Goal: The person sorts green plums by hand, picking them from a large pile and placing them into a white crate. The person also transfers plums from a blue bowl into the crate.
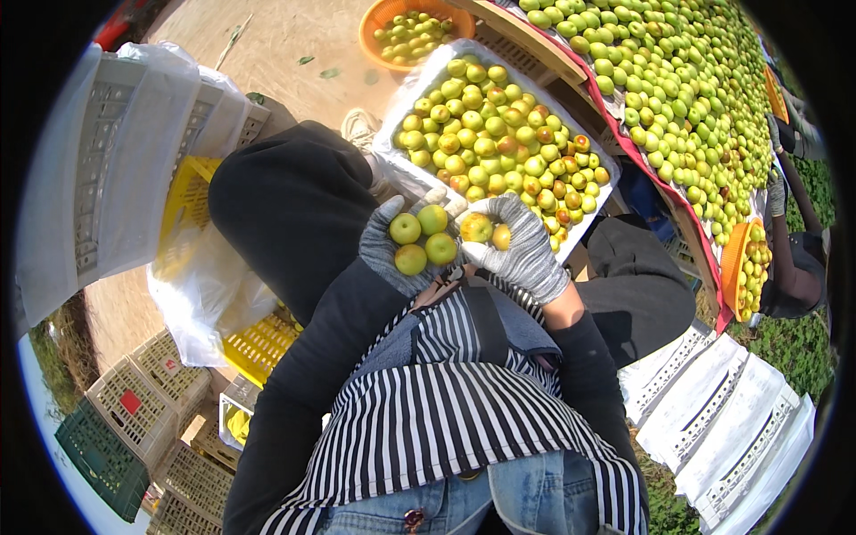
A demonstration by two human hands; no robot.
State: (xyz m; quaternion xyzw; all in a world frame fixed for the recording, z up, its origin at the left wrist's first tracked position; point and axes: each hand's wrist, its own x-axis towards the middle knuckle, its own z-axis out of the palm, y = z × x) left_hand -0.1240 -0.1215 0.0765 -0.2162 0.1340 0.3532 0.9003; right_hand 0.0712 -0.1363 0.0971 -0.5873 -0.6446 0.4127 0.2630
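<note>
My left hand [382,249], in a grey knitted glove, is turned palm up and cups several yellow-green jujubes [405,229]. Close beside it, my right hand [528,251], gloved alike, curls around two jujubes [477,228], one of them blushed red. Both hands are over my lap, at the near edge of a crate lined with white plastic [390,130]. Many green jujubes [485,146] fill that crate, with redder ones gathered toward its right side. My hands cover part of the crate's near rim.
A table with a red cloth edge [615,114] bears heaped green jujubes. Orange baskets [369,33] of fruit are at the top and right. Plastic-covered crates [93,154] rise at left, near a yellow crate [257,351]. Lined crates [722,418] stand at right. Another person's arm [778,251] reaches the table.
</note>
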